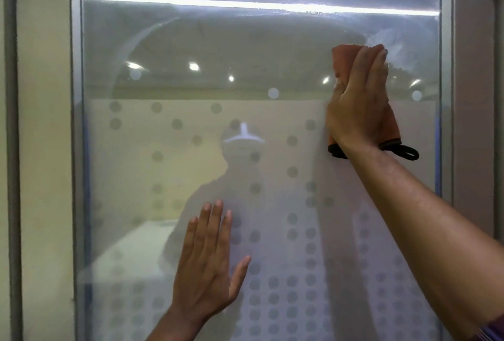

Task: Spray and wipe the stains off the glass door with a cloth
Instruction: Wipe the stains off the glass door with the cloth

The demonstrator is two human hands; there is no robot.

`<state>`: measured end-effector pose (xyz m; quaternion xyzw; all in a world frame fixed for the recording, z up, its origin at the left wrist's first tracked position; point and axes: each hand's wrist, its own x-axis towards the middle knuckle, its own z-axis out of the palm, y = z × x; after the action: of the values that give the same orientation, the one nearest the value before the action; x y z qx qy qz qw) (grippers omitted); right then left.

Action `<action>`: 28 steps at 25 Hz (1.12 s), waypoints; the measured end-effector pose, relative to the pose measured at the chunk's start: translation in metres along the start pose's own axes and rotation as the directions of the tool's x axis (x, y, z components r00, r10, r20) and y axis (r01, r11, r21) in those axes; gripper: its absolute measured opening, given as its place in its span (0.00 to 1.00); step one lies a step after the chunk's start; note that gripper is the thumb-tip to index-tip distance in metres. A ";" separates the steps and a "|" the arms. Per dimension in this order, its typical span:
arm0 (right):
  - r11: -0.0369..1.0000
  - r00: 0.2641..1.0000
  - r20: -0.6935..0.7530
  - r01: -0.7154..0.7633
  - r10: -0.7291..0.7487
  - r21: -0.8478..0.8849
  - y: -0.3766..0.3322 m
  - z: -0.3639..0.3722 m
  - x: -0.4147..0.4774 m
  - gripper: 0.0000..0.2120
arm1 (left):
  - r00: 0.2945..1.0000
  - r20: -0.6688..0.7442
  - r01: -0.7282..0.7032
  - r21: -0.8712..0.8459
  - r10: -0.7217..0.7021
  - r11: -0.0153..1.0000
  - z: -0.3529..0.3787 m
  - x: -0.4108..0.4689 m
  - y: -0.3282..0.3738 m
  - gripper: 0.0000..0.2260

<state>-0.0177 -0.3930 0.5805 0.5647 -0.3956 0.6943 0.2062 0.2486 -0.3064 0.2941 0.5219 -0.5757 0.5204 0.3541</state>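
Note:
The glass door (218, 40) fills the view, clear above and frosted with grey dots below. Hazy smears show on the clear glass at the upper right. My right hand (357, 100) presses an orange cloth (345, 58) flat against the glass at the right, near the top of the frosted band. A black loop (406, 151) on the cloth hangs below my wrist. My left hand (207, 261) rests flat on the frosted glass lower down, fingers spread, holding nothing. No spray bottle is in view.
A grey metal frame (76, 150) borders the pane on the left and a matching frame strip (446, 95) on the right. Cream wall lies left of the frame. The glass mirrors ceiling lights and a person's dim outline.

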 end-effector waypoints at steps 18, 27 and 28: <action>0.901 0.887 0.162 0.428 -0.433 0.064 -0.238 0.065 -0.073 0.33 | 0.999 -0.004 0.041 -0.045 -0.041 0.998 -0.018 -0.005 -0.013 0.41; 0.691 0.648 0.248 0.703 -0.720 0.169 -0.275 0.083 -0.134 0.31 | 0.990 -0.076 0.117 -0.071 -0.122 0.991 -0.055 -0.031 -0.120 0.40; 0.669 0.625 0.246 0.720 -0.740 0.184 -0.273 0.082 -0.141 0.30 | 0.984 -0.098 0.141 -0.063 -0.147 0.988 -0.060 -0.033 -0.139 0.40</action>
<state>0.2726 -0.2701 0.5376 0.7815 -0.1352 0.4697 0.3878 0.3820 -0.2281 0.3072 0.5246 -0.5317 0.5034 0.4343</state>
